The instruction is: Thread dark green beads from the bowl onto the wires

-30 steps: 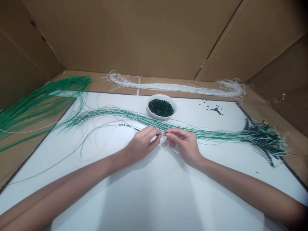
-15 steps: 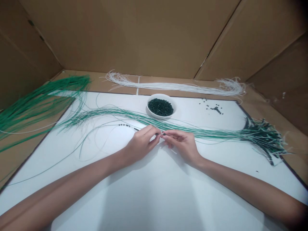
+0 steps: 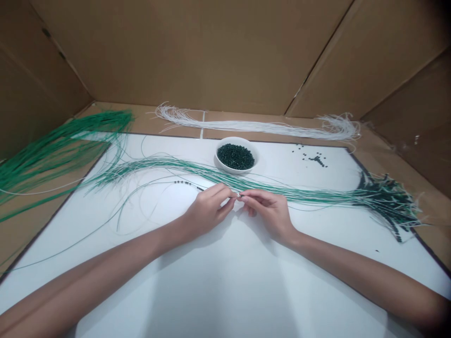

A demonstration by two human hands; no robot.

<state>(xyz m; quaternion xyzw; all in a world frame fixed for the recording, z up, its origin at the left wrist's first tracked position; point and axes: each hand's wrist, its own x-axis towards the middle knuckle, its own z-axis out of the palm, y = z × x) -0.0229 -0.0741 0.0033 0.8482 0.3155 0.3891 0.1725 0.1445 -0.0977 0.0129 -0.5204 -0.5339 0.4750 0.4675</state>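
Note:
My left hand (image 3: 210,210) is closed in a pinch on a thin beaded string, its thumb and forefinger near the string's end. Dark beads (image 3: 183,182) sit along this string, which trails away to the left. Fingertip to fingertip with it, my right hand (image 3: 269,211) pinches something small and dark at the string's end, apparently a bead; the fingers partly cover it. Just beyond both hands runs a long bundle of green strings (image 3: 310,195). A white bowl (image 3: 217,164) filled with dark green beads (image 3: 235,157) stands behind the bundle.
Loose dark beads (image 3: 318,161) lie at the back right of the white board (image 3: 218,281). Bead-covered string ends (image 3: 384,202) spread at the right edge. White strings (image 3: 260,126) lie along the cardboard wall (image 3: 211,56), and green strings (image 3: 63,145) heap at the left.
Both hands stay in nearly the same place. The left fingers have shifted slightly, and the dark bead at their tips is now less visible. The right fingertips have moved a little.

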